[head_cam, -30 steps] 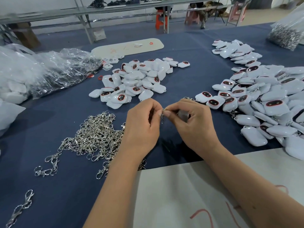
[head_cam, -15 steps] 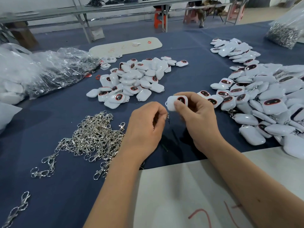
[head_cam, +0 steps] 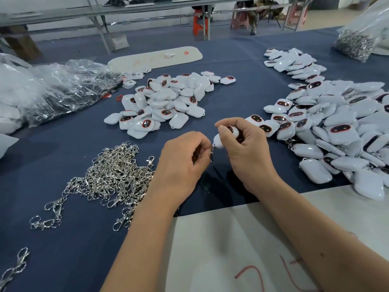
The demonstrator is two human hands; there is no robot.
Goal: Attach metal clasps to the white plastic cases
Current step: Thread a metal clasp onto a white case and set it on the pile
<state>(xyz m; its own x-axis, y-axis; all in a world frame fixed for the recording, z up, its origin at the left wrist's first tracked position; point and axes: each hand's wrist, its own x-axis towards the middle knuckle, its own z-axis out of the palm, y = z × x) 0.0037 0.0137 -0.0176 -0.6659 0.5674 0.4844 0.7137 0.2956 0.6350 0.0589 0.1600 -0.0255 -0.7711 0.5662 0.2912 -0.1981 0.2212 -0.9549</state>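
red scrawl unreadable; left hand (head_cam: 183, 163) pinches clasp (head_cam: 212, 153), right hand (head_cam: 246, 152) grips case (head_cam: 226, 137).

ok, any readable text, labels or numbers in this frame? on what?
None can be read.
Red handwritten strokes on the white sheet at the near edge: cut off by the frame, not legible.
Small red marks on the far white board: too small to read.
White plastic cases: dark red-rimmed ovals only, no lettering visible.
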